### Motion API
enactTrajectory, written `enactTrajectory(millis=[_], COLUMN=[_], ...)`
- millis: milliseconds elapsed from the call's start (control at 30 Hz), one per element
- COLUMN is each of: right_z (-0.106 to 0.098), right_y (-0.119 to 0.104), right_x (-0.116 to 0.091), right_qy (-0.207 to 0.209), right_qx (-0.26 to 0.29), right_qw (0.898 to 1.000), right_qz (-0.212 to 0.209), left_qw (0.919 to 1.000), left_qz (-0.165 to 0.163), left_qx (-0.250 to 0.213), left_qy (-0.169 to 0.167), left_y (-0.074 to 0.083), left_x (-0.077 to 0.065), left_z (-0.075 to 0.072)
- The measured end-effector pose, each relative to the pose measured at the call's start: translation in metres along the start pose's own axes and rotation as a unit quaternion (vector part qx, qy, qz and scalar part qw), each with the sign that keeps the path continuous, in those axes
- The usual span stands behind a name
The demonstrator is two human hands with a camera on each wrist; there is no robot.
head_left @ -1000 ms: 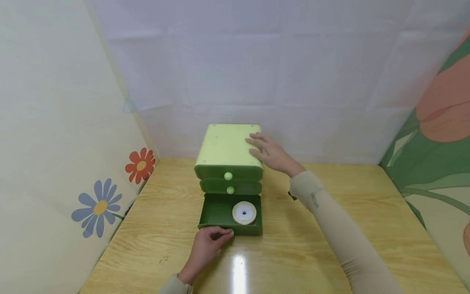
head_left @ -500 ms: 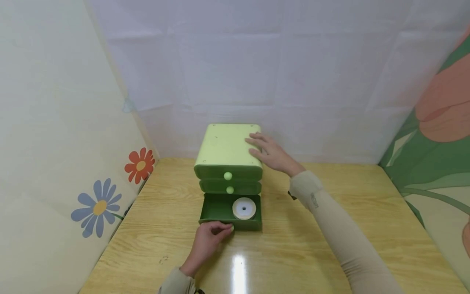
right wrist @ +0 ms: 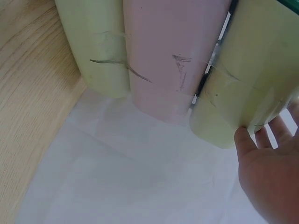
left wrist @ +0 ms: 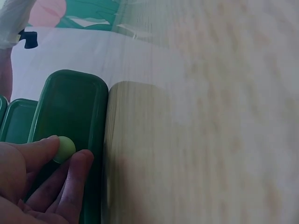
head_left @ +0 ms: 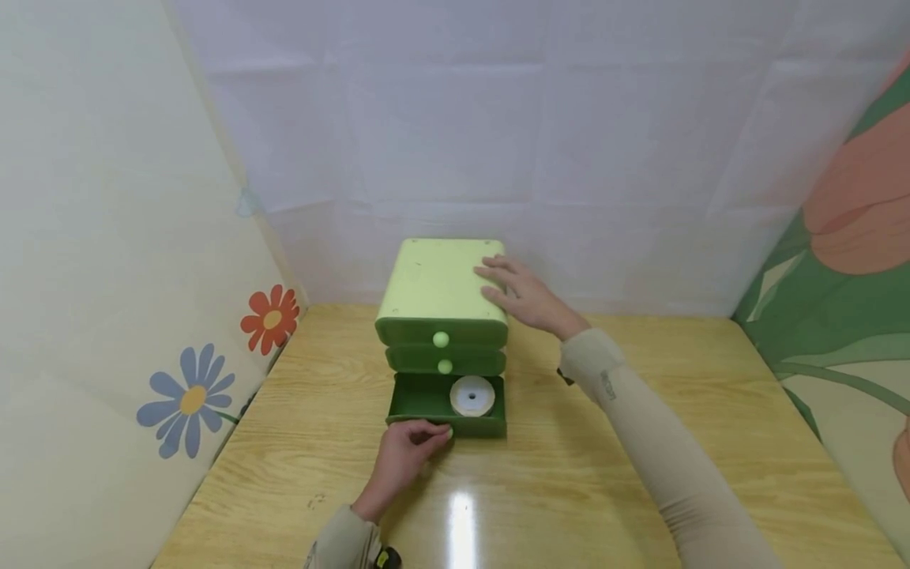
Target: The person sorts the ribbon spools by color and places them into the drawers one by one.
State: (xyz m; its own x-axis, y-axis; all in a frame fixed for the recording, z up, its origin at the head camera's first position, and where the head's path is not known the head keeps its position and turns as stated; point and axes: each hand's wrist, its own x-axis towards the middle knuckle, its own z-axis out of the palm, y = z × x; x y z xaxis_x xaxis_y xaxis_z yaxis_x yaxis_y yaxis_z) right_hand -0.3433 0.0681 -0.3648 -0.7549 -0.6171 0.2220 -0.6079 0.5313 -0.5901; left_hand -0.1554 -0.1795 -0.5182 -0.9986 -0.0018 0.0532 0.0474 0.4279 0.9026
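Note:
A small drawer cabinet [head_left: 441, 276] with a light green top and dark green drawer fronts stands on the table. Its bottom drawer [head_left: 419, 399] is pulled partway out, and a white ribbon spool [head_left: 472, 397] lies flat at the drawer's right side. My left hand [head_left: 401, 458] pinches that drawer's round light green knob [left wrist: 66, 149] between thumb and fingers. Up on the cabinet's right top edge, my right hand [head_left: 526, 296] rests with its fingers spread. The right wrist view shows this hand [right wrist: 266, 170] against the cabinet's light green shell, beside a pink section [right wrist: 173, 60].
Two upper drawers with round knobs [head_left: 441, 339] are pushed in. The wooden table [head_left: 284, 442] reaches a white cloth backdrop [head_left: 441, 142] behind the cabinet. Flower-printed panels [head_left: 192, 401] stand at both sides.
The bottom drawer has slid inward toward the cabinet, carrying the spool with it. My left hand has moved forward with the knob, while the right hand has stayed in place.

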Motion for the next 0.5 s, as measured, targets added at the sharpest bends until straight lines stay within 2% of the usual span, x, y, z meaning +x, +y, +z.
enactTrajectory(millis=[300, 500], right_z=[0.0001, 0.0004], right_y=[0.0013, 0.0012], right_x=[-0.0005, -0.0004], right_qy=[0.0, -0.002], right_qx=[0.002, -0.003], right_qw=[1.0, 1.0], right_qz=[0.001, -0.001], left_qw=[0.9999, 1.0], left_qz=[-0.012, -0.003], left_qx=[0.005, -0.001], left_qy=[0.005, 0.004], left_y=[-0.0002, -0.0008], left_x=[0.006, 0.009], left_z=[0.0015, 0.0011])
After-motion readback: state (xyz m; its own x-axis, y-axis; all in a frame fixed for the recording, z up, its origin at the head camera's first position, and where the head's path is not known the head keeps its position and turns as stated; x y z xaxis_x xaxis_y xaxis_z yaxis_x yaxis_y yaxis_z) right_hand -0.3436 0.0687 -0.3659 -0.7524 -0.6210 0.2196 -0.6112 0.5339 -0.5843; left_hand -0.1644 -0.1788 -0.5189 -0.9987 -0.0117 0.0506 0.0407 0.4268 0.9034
